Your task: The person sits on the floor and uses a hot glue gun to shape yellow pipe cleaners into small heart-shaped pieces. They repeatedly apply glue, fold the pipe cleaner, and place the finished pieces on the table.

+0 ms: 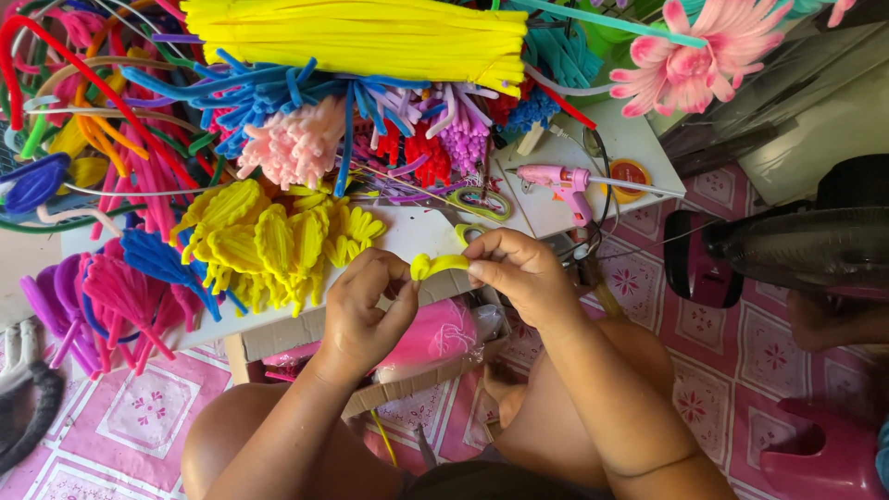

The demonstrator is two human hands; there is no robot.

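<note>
The left hand (363,310) and the right hand (515,270) both pinched a bent yellow pipe cleaner (437,266), which lay crosswise between them, its looped end at the left fingertips and its other end at the right. Beyond the left hand, a heap of finished yellow petals (269,243) rested on the table (412,231); a pink glue gun (560,181) lay beyond the right hand.

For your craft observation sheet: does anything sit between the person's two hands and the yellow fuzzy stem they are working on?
Nothing visible does. The left hand and the right hand both pinch the yellow stem directly, one at each end, above the cardboard box.
</note>
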